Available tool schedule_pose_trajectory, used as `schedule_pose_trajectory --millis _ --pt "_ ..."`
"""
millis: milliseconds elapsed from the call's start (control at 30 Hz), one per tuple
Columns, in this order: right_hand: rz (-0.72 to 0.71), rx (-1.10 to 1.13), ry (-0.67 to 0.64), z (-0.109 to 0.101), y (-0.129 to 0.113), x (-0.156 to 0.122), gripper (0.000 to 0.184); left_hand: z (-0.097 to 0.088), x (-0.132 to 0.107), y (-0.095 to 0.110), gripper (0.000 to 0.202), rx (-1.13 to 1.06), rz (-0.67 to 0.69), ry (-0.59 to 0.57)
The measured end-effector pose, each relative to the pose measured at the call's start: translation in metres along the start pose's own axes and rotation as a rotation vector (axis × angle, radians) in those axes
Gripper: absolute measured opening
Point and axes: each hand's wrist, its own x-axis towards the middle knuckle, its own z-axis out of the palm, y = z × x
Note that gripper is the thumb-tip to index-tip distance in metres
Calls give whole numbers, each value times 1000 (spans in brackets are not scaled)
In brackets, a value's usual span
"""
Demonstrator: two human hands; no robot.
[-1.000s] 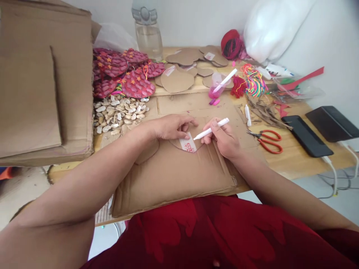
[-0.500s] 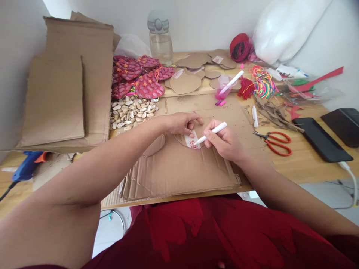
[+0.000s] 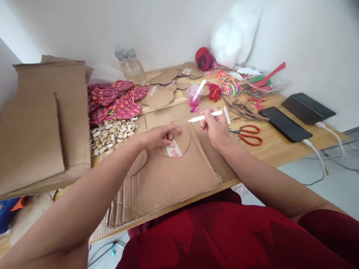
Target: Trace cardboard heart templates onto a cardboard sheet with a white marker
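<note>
My right hand (image 3: 216, 131) grips a white marker pen (image 3: 198, 118), its tip pointing left and raised off the cardboard. To its left, my left hand (image 3: 162, 136) rests on a round cardboard disc (image 3: 184, 139), thumb and forefinger apart and the other fingers curled. A white label with red print (image 3: 174, 150) shows on the disc below my thumb. Under the disc lies a large folded cardboard sheet (image 3: 174, 183). A smaller cardboard piece (image 3: 138, 164) sits partly beneath my left forearm.
Peanut shells (image 3: 112, 134) and red decorated pieces (image 3: 123, 101) lie at left beside stacked cardboard (image 3: 33, 130). Behind are cut cardboard shapes (image 3: 159, 98), a bottle (image 3: 130, 65) and a pink cup (image 3: 193, 93). Orange-handled scissors (image 3: 249, 134) and a phone (image 3: 286, 123) lie right.
My right hand has lifted the marker off the label and moved it up and right of the disc. My left hand stays on the disc. The whole view has swung to the right.
</note>
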Motion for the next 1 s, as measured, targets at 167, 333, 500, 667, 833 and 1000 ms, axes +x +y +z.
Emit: schedule_pose_trajectory --millis 167,333,500,667,833,1000 --pt "35 28 -51 2 -3 -4 44 0 -2 8 61 -33 -72 -26" --pt "6 -25 -64 1 -4 -6 41 -1 -2 18 60 -5 -116 -37" --pt "-30 -143 -181 -3 -5 -12 41 -4 4 25 59 29 -192 -68" --pt "-72 -244 -371 -2 -8 -24 35 -6 10 28 52 35 -260 -70" --pt "-20 -263 -595 12 -19 -39 32 -11 15 25 49 43 -255 -65" --pt "-138 -371 -787 39 -35 -41 27 -6 18 16 35 42 -145 -11"
